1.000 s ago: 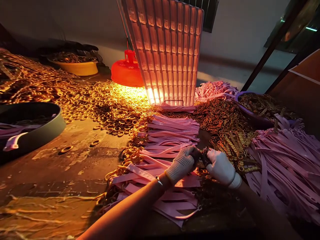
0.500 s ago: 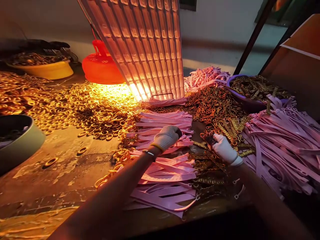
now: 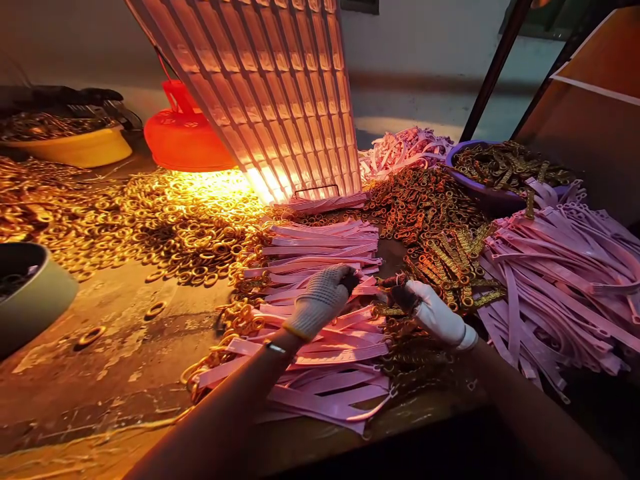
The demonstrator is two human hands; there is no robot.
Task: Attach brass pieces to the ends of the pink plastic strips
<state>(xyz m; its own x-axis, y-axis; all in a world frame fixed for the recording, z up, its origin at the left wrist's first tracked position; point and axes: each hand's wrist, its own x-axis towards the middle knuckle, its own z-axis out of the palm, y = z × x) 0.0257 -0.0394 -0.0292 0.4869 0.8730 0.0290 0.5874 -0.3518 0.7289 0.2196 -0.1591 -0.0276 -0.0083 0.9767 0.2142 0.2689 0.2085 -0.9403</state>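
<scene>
My left hand [image 3: 324,299], in a dotted knit glove with dark fingertips, hovers over rows of pink straps [image 3: 325,250] with gold rings at their left ends. Its fingers are pinched together; whatever they grip is hidden. Close by on the right, my right hand [image 3: 435,312] wears a white glove with dark fingertips. It is closed too, pointing toward the left hand, and what it pinches is too small to name. Beneath and beside it lie textured gold metal pieces [image 3: 445,260] with ring-like ends.
Loose gold rings [image 3: 200,233] are heaped on the left under a red-orange lamp [image 3: 187,137]. A ribbed translucent panel [image 3: 280,100] leans behind the straps. At right are a purple basin [image 3: 480,190] and a large pink strap pile [image 3: 575,267]. Left stand a yellow basin [image 3: 85,148] and a grey-green container [image 3: 45,290].
My right hand has moved left, closer to my left hand. The left hand has shifted slightly down and left. The whole view has also shifted a little.
</scene>
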